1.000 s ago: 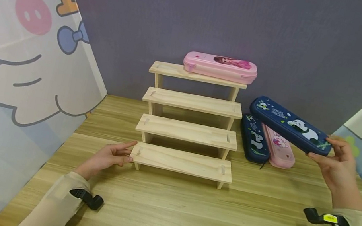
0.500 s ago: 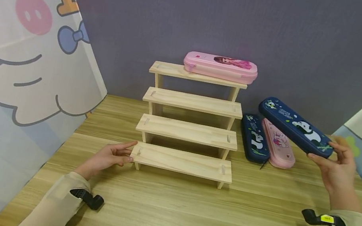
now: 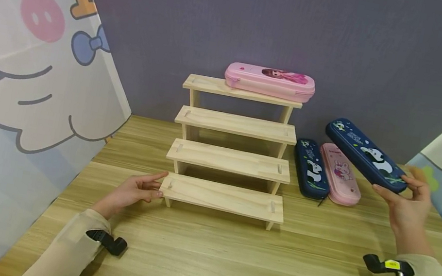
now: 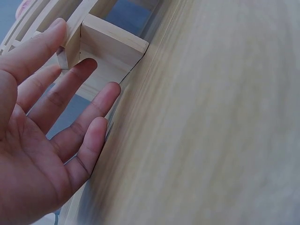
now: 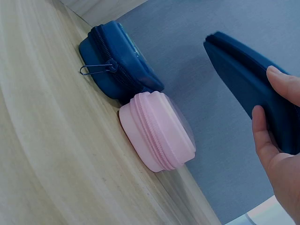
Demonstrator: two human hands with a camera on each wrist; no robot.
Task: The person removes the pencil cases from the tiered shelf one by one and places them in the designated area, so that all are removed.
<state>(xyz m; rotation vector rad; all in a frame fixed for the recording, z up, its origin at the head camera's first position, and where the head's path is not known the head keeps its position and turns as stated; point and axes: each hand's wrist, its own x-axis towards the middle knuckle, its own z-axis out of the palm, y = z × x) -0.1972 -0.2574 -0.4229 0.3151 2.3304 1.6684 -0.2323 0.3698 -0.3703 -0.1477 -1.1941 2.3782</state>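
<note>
The right hand [image 3: 410,211] has a closed grip on the held panda case [image 3: 370,157], pinching it between thumb and fingers at its near end; the case is tilted in the air to the right of the wooden stand [image 3: 229,160], its far end higher, above the pink rabbit case [image 3: 341,174] and the other panda case [image 3: 312,169], which lie side by side on the counter [image 3: 216,265]; the left hand [image 3: 133,191] is relaxed, its fingers loosely spread, thumb and index touching the left end of the lowest shelf.

The held case looks light, with a moulded, fairly stiff shell that should give slightly under pressure; its smooth skin may slide a little, but nothing suggests fragility; an end hold lets it swing, so pinching its long sides nearer the middle would probably balance better.
</note>
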